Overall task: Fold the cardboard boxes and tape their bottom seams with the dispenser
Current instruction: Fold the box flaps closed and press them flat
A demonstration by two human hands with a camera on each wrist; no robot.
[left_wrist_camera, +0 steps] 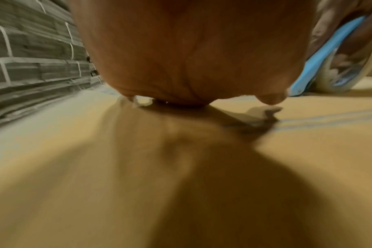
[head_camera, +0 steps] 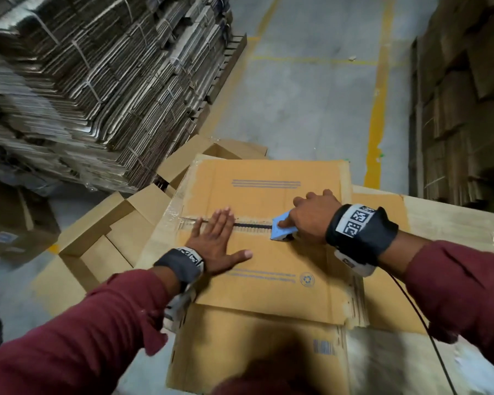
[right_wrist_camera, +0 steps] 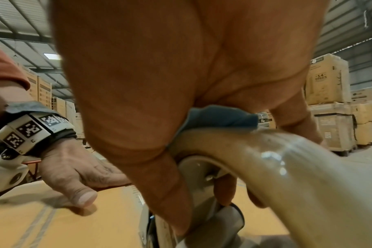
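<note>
A brown cardboard box (head_camera: 268, 289) lies bottom-up in front of me, its two flaps meeting at a dark centre seam (head_camera: 253, 225). My left hand (head_camera: 216, 240) lies flat with straight fingers across the left part of the seam, pressing the flaps down (left_wrist_camera: 181, 58). My right hand (head_camera: 311, 218) grips a blue tape dispenser (head_camera: 281, 230) set on the seam's right part. In the right wrist view its fingers curl round the dispenser and its tape roll (right_wrist_camera: 265, 159). Clear tape shines on the box's left edge (head_camera: 171, 212).
Strapped bundles of flat cardboard (head_camera: 97, 81) are stacked high at the left. Folded open boxes (head_camera: 112, 232) sit on the floor beside my box. More cardboard stacks (head_camera: 468, 95) stand at the right. Grey floor with yellow lines (head_camera: 378, 109) lies ahead.
</note>
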